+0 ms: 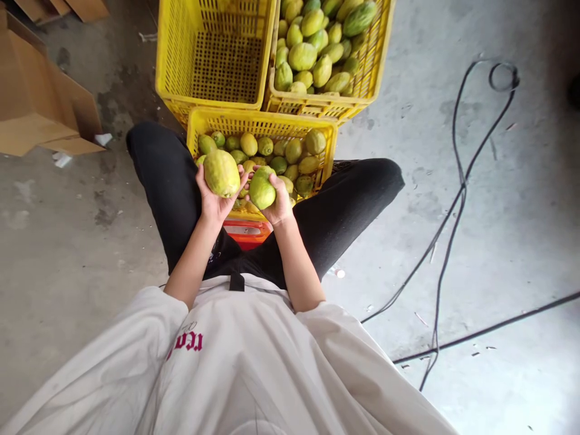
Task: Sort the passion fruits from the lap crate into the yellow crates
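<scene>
My left hand (216,204) holds a large yellow-green papaya (222,172), its fingers and thumb spread round the sides and underneath. Close to its right, my right hand (280,204) grips a smaller, greener papaya (262,188), thumb over the top. Both fruits are up above the near yellow crate (267,122), which stands between my knees. Inside that crate lie several more green and yellow papayas (293,150), partly hidden by my hands and the held fruits.
Beyond stand two more yellow crates: the left one (194,98) shows its slotted bottom, the right one (378,78) holds many papayas. Something red (247,232) shows under the near crate. Open cardboard boxes (40,90) lie left; black cables (462,187) run over the floor right.
</scene>
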A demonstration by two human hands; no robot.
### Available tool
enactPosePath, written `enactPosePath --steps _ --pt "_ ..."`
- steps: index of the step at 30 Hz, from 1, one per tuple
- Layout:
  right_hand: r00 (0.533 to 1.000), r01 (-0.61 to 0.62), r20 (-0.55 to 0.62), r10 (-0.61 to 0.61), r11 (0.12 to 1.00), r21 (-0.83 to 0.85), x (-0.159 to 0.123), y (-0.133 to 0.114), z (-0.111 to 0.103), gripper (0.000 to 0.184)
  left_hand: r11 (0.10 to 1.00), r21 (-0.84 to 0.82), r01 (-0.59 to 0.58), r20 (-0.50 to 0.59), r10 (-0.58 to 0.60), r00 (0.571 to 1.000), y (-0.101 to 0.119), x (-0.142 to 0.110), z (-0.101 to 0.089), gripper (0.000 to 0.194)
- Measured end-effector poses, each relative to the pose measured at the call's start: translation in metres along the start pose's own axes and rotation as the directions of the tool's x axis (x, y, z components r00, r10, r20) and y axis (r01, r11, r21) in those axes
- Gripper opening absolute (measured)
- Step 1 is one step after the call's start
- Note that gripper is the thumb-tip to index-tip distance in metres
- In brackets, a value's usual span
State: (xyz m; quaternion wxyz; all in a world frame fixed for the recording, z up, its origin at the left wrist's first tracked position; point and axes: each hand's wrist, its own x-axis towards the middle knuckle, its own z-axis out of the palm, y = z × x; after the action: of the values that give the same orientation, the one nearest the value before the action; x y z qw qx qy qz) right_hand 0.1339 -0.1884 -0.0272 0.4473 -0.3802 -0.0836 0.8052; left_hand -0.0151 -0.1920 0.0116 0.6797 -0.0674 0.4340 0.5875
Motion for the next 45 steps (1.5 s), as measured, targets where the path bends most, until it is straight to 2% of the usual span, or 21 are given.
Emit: enactPosePath --steps 5,11,15,18,21,24,28,34,38,41,45 --pt "1.0 -0.01 0.015 0.008 0.996 0.093 0.004 0.002 -0.003 0.03 0.998 0.024 -0.056 0.035 0.055 0.998 -0.002 -0.003 0.0 0.06" --pt "1.0 -0.02 -0.005 0.021 0.976 0.218 0.002 -0.002 0.0 0.033 0.999 0.035 -0.006 0.054 0.004 0.999 0.0 0.002 -0.008 0.051" --pt "0.999 -0.006 -0.047 0.013 0.99 0.139 -0.004 -0.01 0.009 0.032 1.0 0.011 -0.013 0.001 0.013 1.0 0.003 0.003 -0.004 0.055" --pt "0.994 0.01 -0.113 -0.001 0.997 0.073 -0.008 -0.014 0.015 0.035 0.999 0.009 0.041 0.038 -0.042 0.998 0.002 -0.001 0.003 0.057" --pt "0.988 0.029 -0.153 -0.016 0.996 0.088 -0.009 -0.016 0.017 0.035 0.997 0.046 0.067 0.05 -0.069 0.996 -0.001 -0.006 0.006 0.059" --pt "0.991 0.037 -0.132 -0.02 0.991 0.132 -0.006 -0.013 0.013 0.035 0.997 0.054 0.061 0.011 -0.062 0.998 -0.002 -0.01 0.007 0.064" --pt "0.996 0.037 -0.092 -0.02 0.982 0.187 0.0 -0.006 0.005 0.032 0.996 0.039 0.079 -0.016 -0.079 0.997 0.001 -0.013 0.01 0.056" --pt "0.996 0.037 -0.085 -0.023 0.985 0.166 0.002 -0.002 0.005 0.033 0.995 0.007 0.101 -0.108 -0.1 0.989 0.002 -0.013 0.019 0.061" --pt "0.992 0.06 -0.121 -0.035 0.977 0.207 0.0 -0.007 0.005 0.031 0.997 -0.024 0.068 -0.091 -0.07 0.993 -0.001 -0.008 0.016 0.066" --pt "0.993 0.047 -0.112 -0.021 0.972 0.231 -0.002 -0.012 0.005 0.035 1.0 0.012 0.01 -0.1 -0.009 0.995 -0.004 -0.001 0.009 0.059" --pt "0.993 0.065 -0.111 -0.044 0.978 0.199 -0.004 -0.013 0.009 0.035 0.997 0.068 -0.019 -0.012 0.02 1.0 -0.007 0.003 0.003 0.052"
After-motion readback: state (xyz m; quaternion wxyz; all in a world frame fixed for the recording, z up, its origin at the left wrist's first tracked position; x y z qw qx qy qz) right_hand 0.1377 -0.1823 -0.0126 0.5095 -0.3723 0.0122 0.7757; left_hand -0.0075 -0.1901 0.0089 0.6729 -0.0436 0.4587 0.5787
